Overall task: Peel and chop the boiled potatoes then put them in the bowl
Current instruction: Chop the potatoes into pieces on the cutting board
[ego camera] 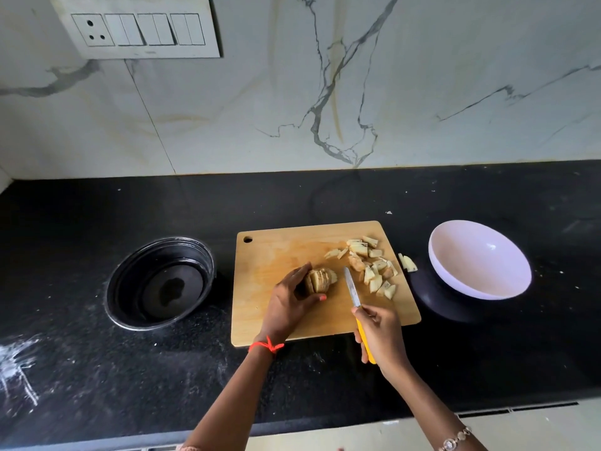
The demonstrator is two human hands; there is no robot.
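On the black counter [97, 369] chopped pieces [374, 268] heap the cutting board [276, 255], the white bowl [478, 258] sits unfilled, while the left hand [289, 304] clasps a sliced potato [320, 279] and the right hand [380, 336] grips the knife [353, 289].

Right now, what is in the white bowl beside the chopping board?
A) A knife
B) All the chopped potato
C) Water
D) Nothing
D: the white bowl shows only its bare inside, while the cut potato pieces lie on the chopping board.
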